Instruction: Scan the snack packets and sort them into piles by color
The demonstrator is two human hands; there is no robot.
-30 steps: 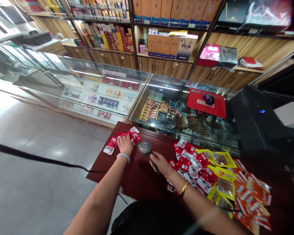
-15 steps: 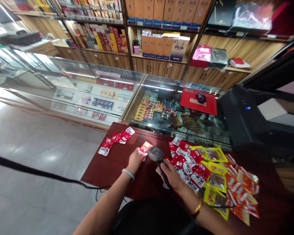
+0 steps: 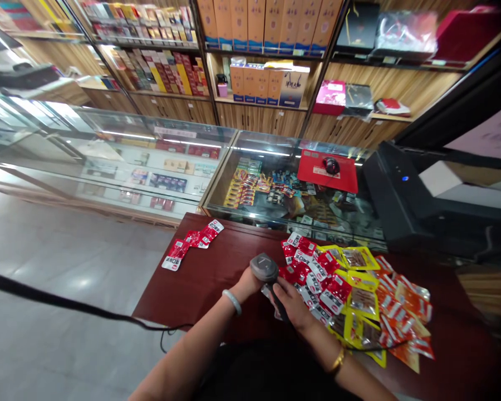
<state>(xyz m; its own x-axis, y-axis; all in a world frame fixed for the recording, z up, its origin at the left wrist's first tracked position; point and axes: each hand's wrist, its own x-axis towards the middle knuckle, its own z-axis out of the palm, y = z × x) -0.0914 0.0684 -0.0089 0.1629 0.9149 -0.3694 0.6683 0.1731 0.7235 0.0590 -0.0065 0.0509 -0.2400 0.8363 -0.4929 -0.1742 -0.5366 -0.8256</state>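
Scanner (image 3: 264, 267) up in the right hand (image 3: 293, 305), its grey head tipped over the middle of the surface (image 3: 192, 295), and I had that hand's fingers clamped round the dark handle! Right in close was the left hand (image 3: 246, 285), a pale bracelet (image 3: 232, 302) at its wrist; its fingers ran out of sight behind the scanner's head, so I could not tell whether they were apart or together, or what they held.

Just to the right lay the big spread: red-and-white packets (image 3: 336, 291) overlapping beside the right hand, yellow packets (image 3: 364, 301) up against them, then orange packets (image 3: 404, 317) farthest over towards the surface's right edge. A gold bangle (image 3: 337, 362) circled the right forearm, down by the near edge. And out at the far left corner, well apart from all that, I had a short row of matching packets (image 3: 198, 239). A black cable (image 3: 158, 326) ran past the near left corner. Along the far edge stood the glass display case (image 3: 234, 146), a red mat (image 3: 311, 174) and a mouse (image 3: 330, 165) on top.
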